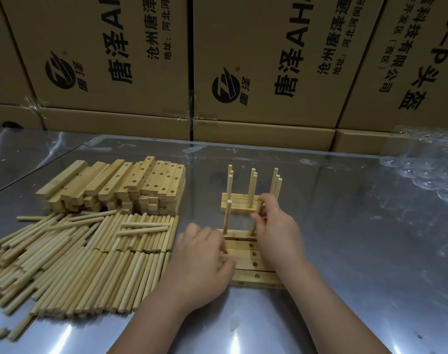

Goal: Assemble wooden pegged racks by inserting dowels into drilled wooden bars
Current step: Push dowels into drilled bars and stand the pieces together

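Several drilled wooden bars lie side by side on the metal table in front of me. The farthest of them holds an upright dowel at its left end. My right hand pinches a second upright dowel standing in that same bar. My left hand rests on the left ends of the bars, fingers curled over them. Behind stand finished racks with several upright pegs.
A heap of loose dowels covers the table to the left, with a stack of drilled bars behind it. Cardboard boxes wall off the back. Clear bubble wrap lies at the right.
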